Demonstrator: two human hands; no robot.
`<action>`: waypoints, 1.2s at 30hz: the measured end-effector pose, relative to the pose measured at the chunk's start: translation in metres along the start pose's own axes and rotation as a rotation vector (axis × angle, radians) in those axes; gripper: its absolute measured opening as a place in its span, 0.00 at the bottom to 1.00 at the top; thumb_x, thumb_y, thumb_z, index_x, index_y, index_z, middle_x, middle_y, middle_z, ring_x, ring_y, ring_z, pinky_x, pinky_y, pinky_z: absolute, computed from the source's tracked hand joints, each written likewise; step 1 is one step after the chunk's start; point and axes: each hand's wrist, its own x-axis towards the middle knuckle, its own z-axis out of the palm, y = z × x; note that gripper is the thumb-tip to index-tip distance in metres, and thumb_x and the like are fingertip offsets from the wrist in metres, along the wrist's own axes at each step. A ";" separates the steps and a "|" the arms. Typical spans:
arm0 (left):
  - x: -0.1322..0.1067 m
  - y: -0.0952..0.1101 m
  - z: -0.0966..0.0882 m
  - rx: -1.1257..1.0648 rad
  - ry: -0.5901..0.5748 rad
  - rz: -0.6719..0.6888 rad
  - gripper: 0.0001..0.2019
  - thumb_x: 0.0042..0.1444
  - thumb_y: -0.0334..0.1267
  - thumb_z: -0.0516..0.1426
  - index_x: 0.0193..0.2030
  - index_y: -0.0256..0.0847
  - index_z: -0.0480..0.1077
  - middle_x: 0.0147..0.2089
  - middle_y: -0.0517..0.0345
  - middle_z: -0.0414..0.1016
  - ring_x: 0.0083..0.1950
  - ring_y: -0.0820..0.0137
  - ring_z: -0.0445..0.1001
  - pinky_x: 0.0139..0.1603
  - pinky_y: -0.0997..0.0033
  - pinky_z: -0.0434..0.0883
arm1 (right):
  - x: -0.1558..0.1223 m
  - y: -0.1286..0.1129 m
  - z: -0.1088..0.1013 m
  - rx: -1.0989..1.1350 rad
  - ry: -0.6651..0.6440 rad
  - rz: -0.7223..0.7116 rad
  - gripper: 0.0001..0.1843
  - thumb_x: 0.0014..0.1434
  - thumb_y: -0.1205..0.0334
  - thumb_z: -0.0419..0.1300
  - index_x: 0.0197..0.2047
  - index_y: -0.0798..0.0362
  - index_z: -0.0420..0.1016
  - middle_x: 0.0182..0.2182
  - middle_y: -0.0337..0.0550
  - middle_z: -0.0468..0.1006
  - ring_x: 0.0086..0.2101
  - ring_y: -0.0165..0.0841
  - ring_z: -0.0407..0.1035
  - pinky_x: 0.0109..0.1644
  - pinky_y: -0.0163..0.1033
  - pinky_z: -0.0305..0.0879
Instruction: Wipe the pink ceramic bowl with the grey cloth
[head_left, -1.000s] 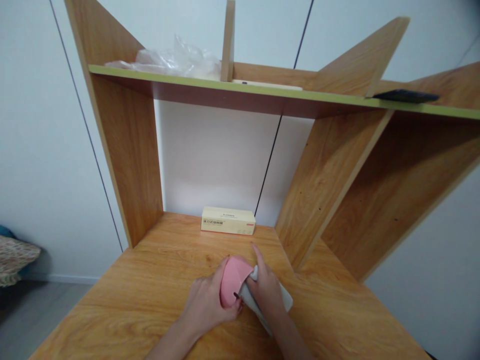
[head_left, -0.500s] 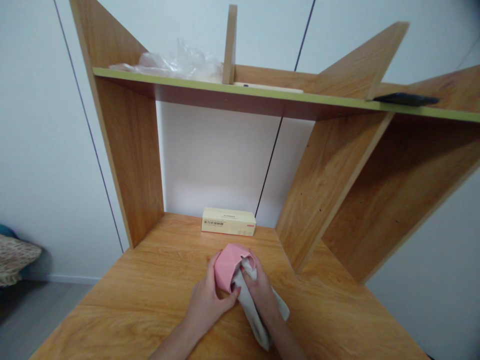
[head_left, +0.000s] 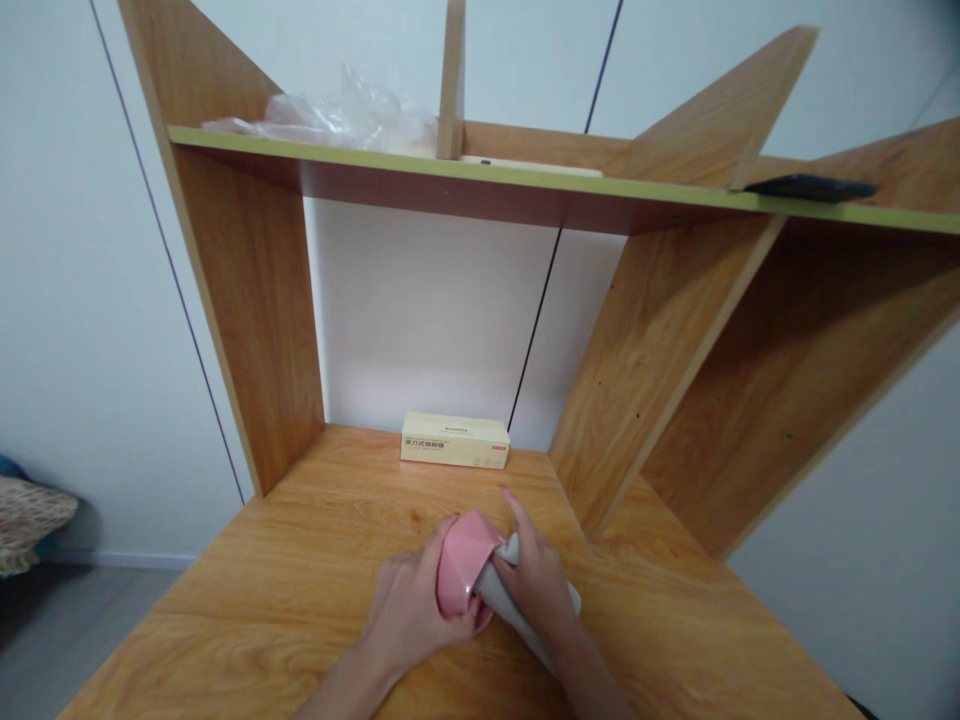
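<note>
A pink faceted container, hollow and tilted with its opening toward the right, is held above the desk. My left hand wraps round its left side, thumb along the lower rim. In my right hand a light grey cloth is bunched, partly at the container's opening and partly hanging down past the wrist. The right index finger points up and away from the cloth. The inside of the container is mostly hidden.
A cream carton with printed text lies at the back of the wooden desk. Above runs a shelf bearing a clear plastic bag and a flat dark object. An upright wooden panel stands on the right.
The pink container has turned and come slightly lower, its opening now facing more to the right. My right hand has drawn back from inside it with the cloth, index finger lifted.
</note>
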 end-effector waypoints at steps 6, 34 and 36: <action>0.001 -0.008 0.003 -0.108 0.036 -0.061 0.39 0.46 0.51 0.55 0.63 0.40 0.44 0.36 0.54 0.75 0.33 0.61 0.74 0.37 0.66 0.68 | 0.000 -0.002 0.009 0.196 -0.045 0.113 0.34 0.50 0.67 0.48 0.61 0.54 0.47 0.34 0.43 0.76 0.31 0.34 0.71 0.35 0.36 0.66; -0.003 0.004 0.002 -0.100 0.012 -0.103 0.36 0.40 0.42 0.55 0.60 0.42 0.52 0.41 0.54 0.75 0.37 0.60 0.74 0.41 0.64 0.68 | 0.003 -0.014 -0.012 -0.101 -0.006 0.016 0.40 0.46 0.68 0.52 0.62 0.52 0.45 0.37 0.46 0.75 0.36 0.40 0.69 0.40 0.39 0.63; -0.003 0.001 0.002 -0.111 -0.001 -0.110 0.36 0.41 0.42 0.55 0.60 0.42 0.52 0.42 0.54 0.74 0.37 0.60 0.73 0.41 0.64 0.68 | 0.002 -0.014 -0.009 -0.071 -0.047 0.008 0.40 0.46 0.70 0.50 0.63 0.53 0.44 0.34 0.44 0.75 0.34 0.38 0.70 0.38 0.38 0.63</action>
